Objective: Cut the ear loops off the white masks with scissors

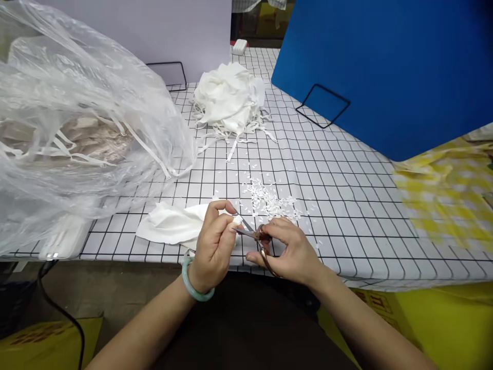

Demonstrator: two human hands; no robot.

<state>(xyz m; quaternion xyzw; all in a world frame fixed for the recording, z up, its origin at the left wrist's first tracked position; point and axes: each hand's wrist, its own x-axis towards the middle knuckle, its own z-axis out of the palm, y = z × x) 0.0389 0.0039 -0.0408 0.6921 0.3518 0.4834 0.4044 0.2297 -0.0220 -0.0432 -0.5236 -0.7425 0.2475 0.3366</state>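
With thumb and fingers pinched, my left hand holds the end of a white strap that appears to belong to the white cloth piece lying beside it. A green bangle circles that wrist. My right hand grips a pair of scissors by its brownish handles. Its blades are parted and point left, around or right beside the strap end at my left fingertips. Just beyond the scissors, many tiny white clippings are scattered on the checked tablecloth.
A heap of white cloth pieces with straps sits farther back. At left spreads a clear plastic bag over beige and white contents, near a white power strip. A blue panel leans at right above a yellow checked cloth.
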